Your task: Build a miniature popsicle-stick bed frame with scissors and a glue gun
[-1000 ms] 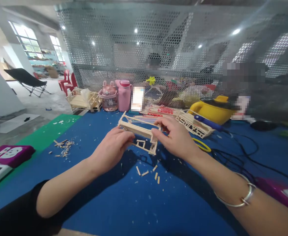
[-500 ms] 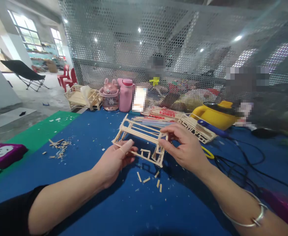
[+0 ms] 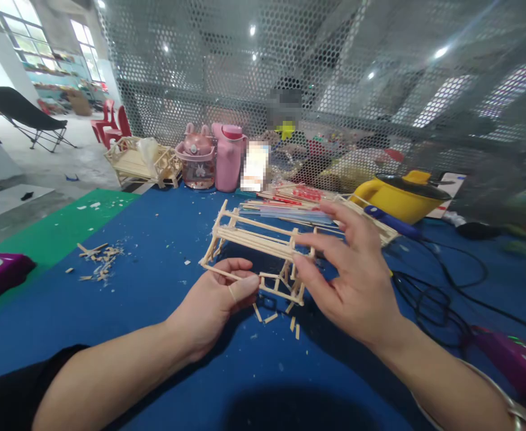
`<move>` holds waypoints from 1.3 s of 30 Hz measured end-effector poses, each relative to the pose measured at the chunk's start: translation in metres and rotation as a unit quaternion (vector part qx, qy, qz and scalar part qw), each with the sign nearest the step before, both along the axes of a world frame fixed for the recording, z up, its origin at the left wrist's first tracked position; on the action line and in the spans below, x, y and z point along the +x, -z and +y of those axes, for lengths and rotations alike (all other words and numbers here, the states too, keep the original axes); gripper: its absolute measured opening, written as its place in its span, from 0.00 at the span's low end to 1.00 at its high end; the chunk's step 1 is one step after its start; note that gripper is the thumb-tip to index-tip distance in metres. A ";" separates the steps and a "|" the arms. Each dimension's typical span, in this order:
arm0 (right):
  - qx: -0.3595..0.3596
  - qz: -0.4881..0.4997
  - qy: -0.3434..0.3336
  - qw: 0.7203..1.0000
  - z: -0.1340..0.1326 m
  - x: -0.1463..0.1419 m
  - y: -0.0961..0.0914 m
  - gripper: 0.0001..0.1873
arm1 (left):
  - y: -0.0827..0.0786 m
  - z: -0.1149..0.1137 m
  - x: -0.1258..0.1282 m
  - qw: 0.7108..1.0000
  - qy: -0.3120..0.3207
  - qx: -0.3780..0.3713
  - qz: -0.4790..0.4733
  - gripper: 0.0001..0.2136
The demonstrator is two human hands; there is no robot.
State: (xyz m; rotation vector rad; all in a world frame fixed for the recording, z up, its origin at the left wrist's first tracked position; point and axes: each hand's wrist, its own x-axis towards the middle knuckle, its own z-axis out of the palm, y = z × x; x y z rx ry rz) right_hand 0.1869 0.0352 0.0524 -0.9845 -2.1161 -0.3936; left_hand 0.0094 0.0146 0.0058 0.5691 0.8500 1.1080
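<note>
A small frame of thin wooden sticks (image 3: pixel 254 242), built like a miniature bench with rails and a slatted middle, is held up at a tilt over the blue table. My left hand (image 3: pixel 215 305) pinches its lower near rail between thumb and fingers. At the frame's right end is my right hand (image 3: pixel 357 275), its fingers spread and the thumb and index tips apart beside a corner post. Whether those tips still brush the post I cannot tell. Short cut stick pieces (image 3: pixel 271 318) lie on the table below the frame.
Behind are a pink jug (image 3: pixel 228 161), a rabbit-eared bottle (image 3: pixel 199 164), another stick model (image 3: pixel 132 164) and bundled sticks (image 3: pixel 285 209). To the right are a yellow pot (image 3: pixel 398 200), a blue-handled tool (image 3: pixel 386 221) and black cables (image 3: pixel 429 299). Stick scraps (image 3: pixel 99 260) lie at left.
My right hand has loosened from the frame's right end, its fingers now spread. My left thumb has shifted right along the lower rail. The view has tipped slightly.
</note>
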 end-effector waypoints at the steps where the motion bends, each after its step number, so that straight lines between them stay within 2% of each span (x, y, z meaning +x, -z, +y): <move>1: 0.009 -0.020 -0.010 1.000 -0.004 -0.002 0.000 0.07 | 0.001 -0.001 0.000 1.000 -0.002 -0.004 -0.001 0.17; 4: 0.011 -0.071 -0.022 0.997 -0.014 -0.010 0.000 0.03 | 0.002 -0.002 -0.001 1.000 0.000 -0.014 0.005 0.17; 10: -0.020 -0.100 -0.002 0.995 -0.017 -0.016 0.004 0.03 | 0.003 -0.004 -0.001 1.000 0.007 -0.027 -0.004 0.16; 23: -0.049 -0.079 0.034 0.995 -0.018 -0.019 0.015 0.05 | 0.005 -0.005 -0.002 1.000 0.009 -0.015 -0.003 0.16; 39: -0.063 -0.089 0.065 0.992 -0.022 -0.023 0.010 0.10 | 0.003 -0.006 -0.003 1.000 0.025 0.009 0.013 0.16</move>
